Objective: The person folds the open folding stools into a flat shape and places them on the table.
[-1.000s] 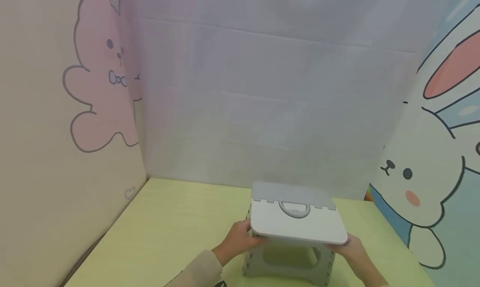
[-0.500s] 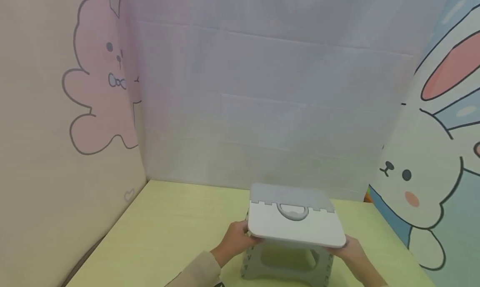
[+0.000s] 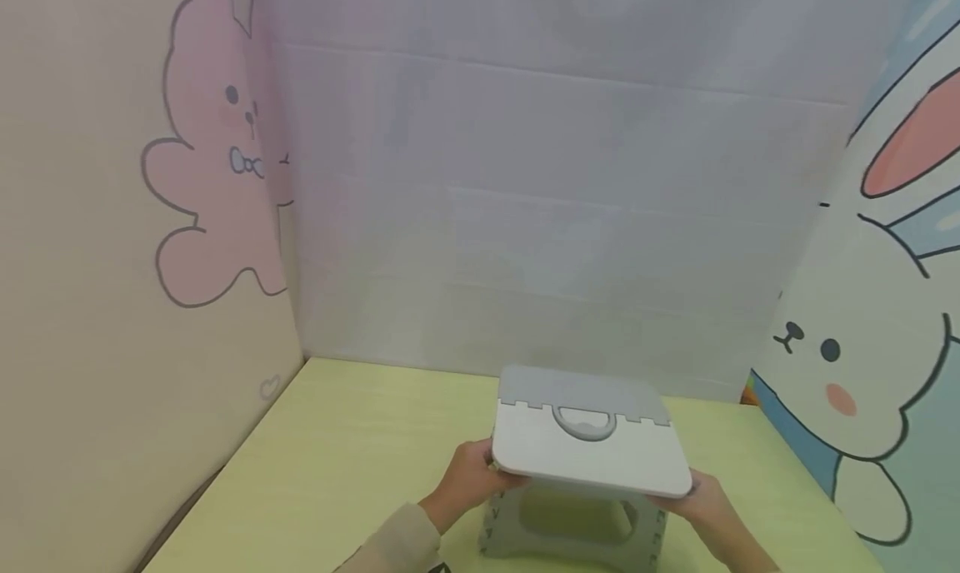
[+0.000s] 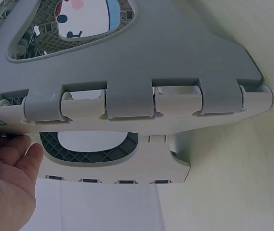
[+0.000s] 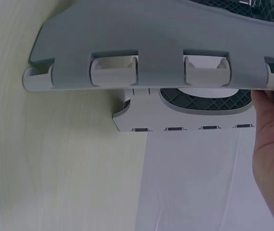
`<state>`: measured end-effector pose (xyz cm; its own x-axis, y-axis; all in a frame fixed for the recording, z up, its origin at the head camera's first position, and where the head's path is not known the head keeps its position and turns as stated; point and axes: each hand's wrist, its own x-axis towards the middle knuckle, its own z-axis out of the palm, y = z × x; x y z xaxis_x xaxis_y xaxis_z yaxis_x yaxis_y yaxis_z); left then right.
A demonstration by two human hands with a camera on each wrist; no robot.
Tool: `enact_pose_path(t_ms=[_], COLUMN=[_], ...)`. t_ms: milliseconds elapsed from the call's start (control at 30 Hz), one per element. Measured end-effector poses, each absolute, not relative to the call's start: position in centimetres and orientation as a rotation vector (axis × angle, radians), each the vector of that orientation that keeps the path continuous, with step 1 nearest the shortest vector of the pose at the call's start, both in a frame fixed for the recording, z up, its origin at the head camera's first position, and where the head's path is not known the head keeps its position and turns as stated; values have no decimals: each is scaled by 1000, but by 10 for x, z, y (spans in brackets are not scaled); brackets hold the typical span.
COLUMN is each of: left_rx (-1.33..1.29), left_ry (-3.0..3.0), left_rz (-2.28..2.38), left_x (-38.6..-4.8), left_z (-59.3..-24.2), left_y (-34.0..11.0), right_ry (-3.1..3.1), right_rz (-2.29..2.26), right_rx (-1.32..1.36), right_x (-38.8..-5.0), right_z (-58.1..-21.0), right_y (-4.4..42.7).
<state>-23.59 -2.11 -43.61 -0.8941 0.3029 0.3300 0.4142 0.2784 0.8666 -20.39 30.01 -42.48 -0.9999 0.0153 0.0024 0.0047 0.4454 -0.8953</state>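
Observation:
A folding step stool (image 3: 592,456) with a white and grey top stands unfolded on the table, towards the right front in the head view. An oval handle opening sits at the middle of its top. My left hand (image 3: 468,483) grips the left edge of the top near its front corner, with fingers partly hidden under it. On the opposite side, my right hand (image 3: 701,500) holds the front right corner from below. Both wrist views show the stool's hinged grey side panel (image 4: 175,53) and white legs, with the left fingers (image 4: 14,154) curled at the top's underside.
The pale yellow table (image 3: 360,440) extends to the left of the stool and behind it. A white sheet (image 3: 525,181) hangs at the back. Side walls carry a pink cartoon animal (image 3: 210,165) at left and a white cartoon rabbit (image 3: 840,373) at right.
The head view has shifted slightly. Both hands keep their hold on the stool's top, and the stool itself shows hardly any movement.

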Motion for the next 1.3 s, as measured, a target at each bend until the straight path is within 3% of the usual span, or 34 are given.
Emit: enact_pose_path(t_ms=[400, 800, 1300], left_rx=[-636, -620, -617], left_ry=[-2418, -2391, -2352], left_rz=[-1645, -1675, -1648], left_x=[-235, -229, -224], left_z=[-438, -438, -441], left_y=[-33, -46, -63], right_ry=[-2655, -2606, -2584], right_rz=[1653, 1686, 1760], right_rx=[80, 4, 239], right_x=[-202, -205, -200], right_z=[-422, -424, -425], right_y=[290, 273, 262])
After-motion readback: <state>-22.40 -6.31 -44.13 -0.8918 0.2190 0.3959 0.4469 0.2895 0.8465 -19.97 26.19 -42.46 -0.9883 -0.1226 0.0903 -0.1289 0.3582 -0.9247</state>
